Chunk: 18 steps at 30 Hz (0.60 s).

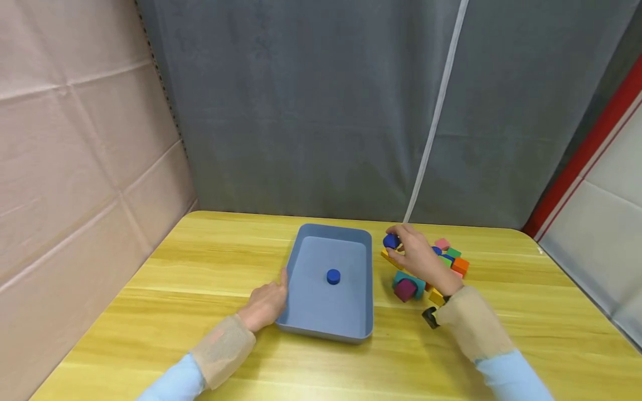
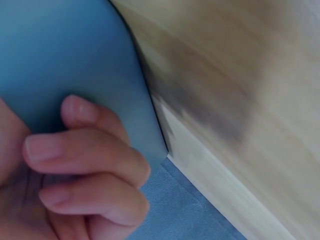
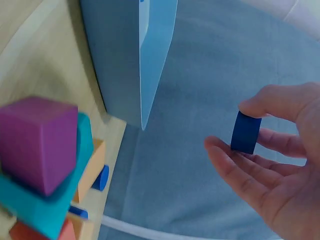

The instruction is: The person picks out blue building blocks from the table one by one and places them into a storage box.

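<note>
A blue-grey tray (image 1: 306, 317) lies on the table with one blue round block (image 1: 333, 277) on its floor. My left hand (image 1: 267, 302) touches the tray's left side. In the left wrist view its loosely curled fingers (image 2: 95, 155) lie by the tray's outer wall. Right of the tray, my right hand (image 1: 418, 257) pinches a second blue round block (image 3: 245, 133) between thumb and fingertips, above the table. Below that hand lies a pile of coloured blocks, including a purple block (image 3: 40, 145) on a teal block (image 3: 82, 145).
Further blocks lie to the right of the right hand, among them an orange block (image 1: 460, 265) and a pink block (image 1: 442, 244). A yellow block (image 1: 436, 298) lies near the right wrist. Grey cloth (image 1: 301, 111) hangs behind the wooden table (image 1: 200, 267).
</note>
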Each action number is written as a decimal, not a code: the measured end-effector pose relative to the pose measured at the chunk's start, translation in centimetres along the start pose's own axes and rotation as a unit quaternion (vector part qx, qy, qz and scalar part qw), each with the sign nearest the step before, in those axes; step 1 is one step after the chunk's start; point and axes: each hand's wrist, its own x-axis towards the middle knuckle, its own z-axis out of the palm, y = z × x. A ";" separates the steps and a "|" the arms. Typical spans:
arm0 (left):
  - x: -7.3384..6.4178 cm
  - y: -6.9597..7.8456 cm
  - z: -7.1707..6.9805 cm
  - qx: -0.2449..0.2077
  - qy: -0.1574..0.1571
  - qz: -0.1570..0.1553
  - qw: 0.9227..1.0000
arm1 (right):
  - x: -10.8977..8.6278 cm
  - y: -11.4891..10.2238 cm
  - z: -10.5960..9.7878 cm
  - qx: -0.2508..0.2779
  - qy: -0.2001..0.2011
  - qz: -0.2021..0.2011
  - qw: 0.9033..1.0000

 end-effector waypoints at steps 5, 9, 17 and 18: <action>0.0 0.1 -0.1 0.006 0.002 0.004 1.000 | 0.8 -0.6 1.0 -0.005 0.008 -0.014 1.000; -0.1 0.1 -0.1 0.007 0.004 0.007 1.000 | 1.4 -0.8 1.8 -0.006 0.020 -0.041 0.999; -0.1 0.1 -0.1 0.010 0.004 0.003 1.000 | 2.5 -1.4 3.3 0.004 0.001 -0.026 1.000; -0.1 0.2 -0.1 0.011 0.004 0.004 1.000 | 2.7 -1.4 3.5 0.003 -0.003 -0.023 1.000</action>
